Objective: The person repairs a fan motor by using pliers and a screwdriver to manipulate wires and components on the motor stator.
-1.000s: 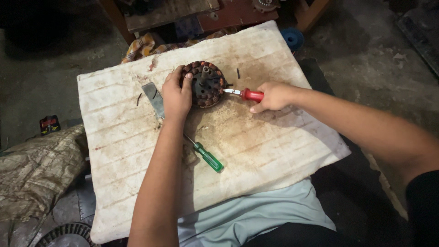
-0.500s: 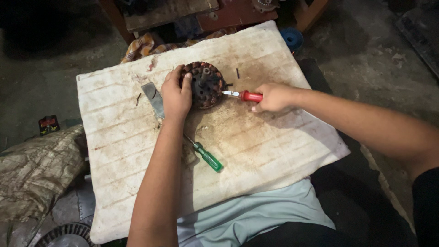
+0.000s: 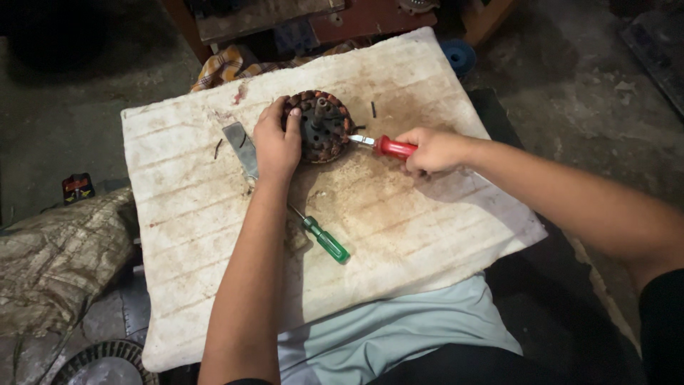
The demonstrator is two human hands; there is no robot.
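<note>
One round, rust-brown wound motor stator (image 3: 322,127) lies on the stained white padded surface (image 3: 427,235). Left hand (image 3: 276,142) grips its rim; right hand (image 3: 432,150) is closed around a red-handled screwdriver (image 3: 385,146) touching its edge. A green-handled screwdriver (image 3: 324,240) lies nearby.

Bare forearms, black sleeve (image 3: 662,314) (right), pale-blue shirt (image 3: 399,328)

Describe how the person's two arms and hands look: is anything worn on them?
Both forearms are bare, and no gloves, rings, watch or bands can be seen on the left hand or the right hand. A dark short sleeve shows at the right upper arm, at the picture's edge. The left arm is bare as far as the picture shows it.
</note>
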